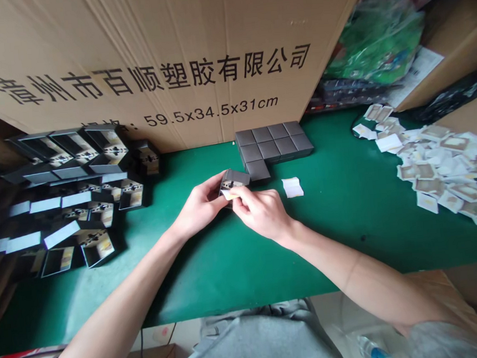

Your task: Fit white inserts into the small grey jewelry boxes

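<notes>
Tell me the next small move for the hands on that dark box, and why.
Probably press the white slip fully into the box. The left hand steadies the box above the green table while the right hand pinches the slip at its open side, only partly in. Finished closed boxes sit just behind.

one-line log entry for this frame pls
left hand: holds small dark box | right hand: fingers at box opening, on white slip | closed boxes: grouped behind | loose slip: on green table
</notes>
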Tool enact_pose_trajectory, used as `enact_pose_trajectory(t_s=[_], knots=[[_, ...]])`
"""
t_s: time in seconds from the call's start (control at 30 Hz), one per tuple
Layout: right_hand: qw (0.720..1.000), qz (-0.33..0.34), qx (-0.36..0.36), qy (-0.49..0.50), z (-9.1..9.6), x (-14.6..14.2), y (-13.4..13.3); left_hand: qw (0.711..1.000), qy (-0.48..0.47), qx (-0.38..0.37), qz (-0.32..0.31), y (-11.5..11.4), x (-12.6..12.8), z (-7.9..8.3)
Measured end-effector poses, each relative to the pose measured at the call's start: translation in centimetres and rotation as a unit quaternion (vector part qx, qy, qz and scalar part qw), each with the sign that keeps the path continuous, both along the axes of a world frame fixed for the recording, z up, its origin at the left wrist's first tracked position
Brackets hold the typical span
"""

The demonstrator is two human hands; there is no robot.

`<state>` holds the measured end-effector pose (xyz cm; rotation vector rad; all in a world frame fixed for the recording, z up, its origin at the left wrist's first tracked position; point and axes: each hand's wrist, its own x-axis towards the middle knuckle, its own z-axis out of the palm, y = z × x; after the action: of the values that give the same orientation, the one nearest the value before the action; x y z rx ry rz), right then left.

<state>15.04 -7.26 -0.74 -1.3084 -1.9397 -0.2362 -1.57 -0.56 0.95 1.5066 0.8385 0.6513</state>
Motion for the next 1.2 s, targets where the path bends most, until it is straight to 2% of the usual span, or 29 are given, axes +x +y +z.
enact_pose_trajectory(t_s=[0.4,0.57,0.83,1.2], knots=[[0.999,0.024,-0.002,0.026,-0.02,0.33,0.17,0.999,0.015,0.018,-0.023,0.22,-0.28,-0.24],[1.0,-0.001,-0.03,0.008,-0.14,0.5,0.22,1.0,0.005,0.005,-0.016,0.23,-0.14,-0.34],[1.0,-0.021,-0.004,-0.012,-0.36,0.57,0.33,0.999,-0.014,-0.031,-0.006,0.16,0.05,0.13],[0.997,-0.056,0.007,-0.06,0.07,0.55,0.25,1.0,-0.003,-0.01,0.002,0.15,0.04,0.02]])
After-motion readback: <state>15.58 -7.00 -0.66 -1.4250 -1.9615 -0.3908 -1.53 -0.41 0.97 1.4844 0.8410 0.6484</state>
